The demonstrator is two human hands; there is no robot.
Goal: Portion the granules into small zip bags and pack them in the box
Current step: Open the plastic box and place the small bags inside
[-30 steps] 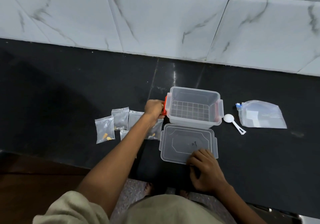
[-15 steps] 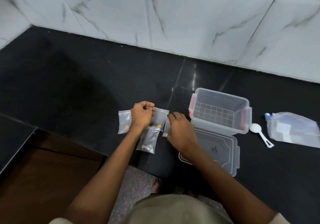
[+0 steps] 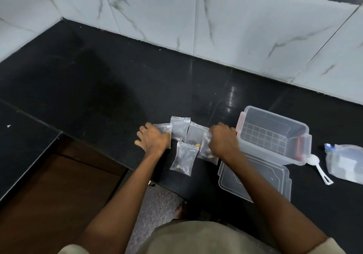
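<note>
left hand: the left hand (image 3: 153, 141) is lying on the leftmost small zip bag (image 3: 163, 128), fingers spread and fairly straight, pressing on it rather than gripping it.
right hand: the right hand (image 3: 223, 139) is sitting at the right end of the bags with its fingers curled under; it seems to be pinching the top of the rightmost bag (image 3: 206, 149), though the fingertips are hidden by the back of the hand.
zip bags: five small clear bags are lying in a loose cluster on the black counter (image 3: 98, 96) between the two hands; the upper bag (image 3: 179, 129) is lying flat beside the left hand, the middle bag (image 3: 196, 135) is partly overlapping its neighbours, and the front bag (image 3: 184, 158) is lying nearest the counter edge.
granules: a few pale orange bits are showing at the bottom of the front bag, in the middle bag and in the rightmost one.
box: the clear box (image 3: 273, 134) with red latches is standing open and holding no bags, just to the right of the right hand.
lid: the clear lid (image 3: 261, 177) is lying flat in front of the box, partly under the right forearm.
scoop: a white scoop (image 3: 318, 165) is lying beside the box's right corner.
large bag: a bigger clear pouch (image 3: 345, 163) is lying at the far right, near the scoop.
</note>
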